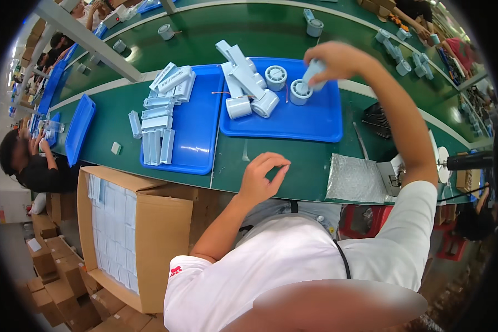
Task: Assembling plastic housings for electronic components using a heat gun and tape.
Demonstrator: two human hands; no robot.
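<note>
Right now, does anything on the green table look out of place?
Perhaps: a small pale block lies alone on the table between two blue trays, while most pale pieces nearby are grouped on trays.

Worn on the upper body: a white short-sleeved fabric shirt [293, 243], with a small red paw-shaped marking [175, 271] on its left sleeve [191, 283]. A thin black cord [345, 257] crosses the shirt's right side. Left hand [262, 177] and right hand [340, 60] are bare.

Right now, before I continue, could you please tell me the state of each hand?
Left hand: loosely curled, holding nothing visible; whether its fingers meet cannot be told.
Right hand: closed on a light-blue part.
</note>
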